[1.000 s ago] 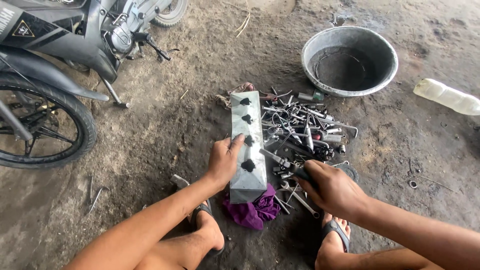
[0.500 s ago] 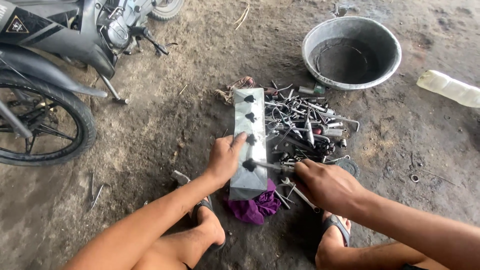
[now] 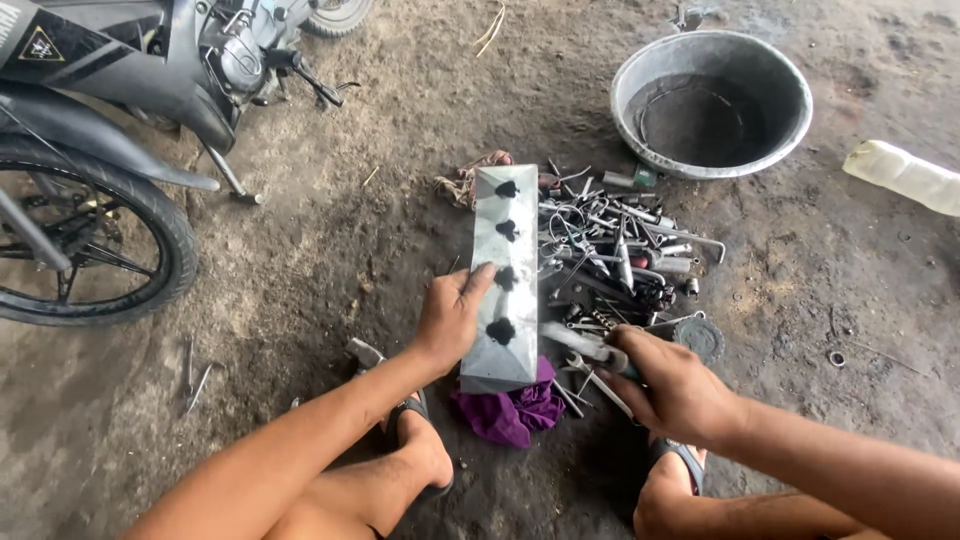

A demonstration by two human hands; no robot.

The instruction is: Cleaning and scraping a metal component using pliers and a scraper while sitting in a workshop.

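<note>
Left hand presses flat on the metal plate — right hand grip closed on a tool

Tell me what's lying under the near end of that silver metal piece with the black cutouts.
A crumpled purple cloth sticks out from beneath the near end of the metal piece, which the left hand steadies. How far the cloth runs beneath, and whatever else lies there, is covered.
</note>
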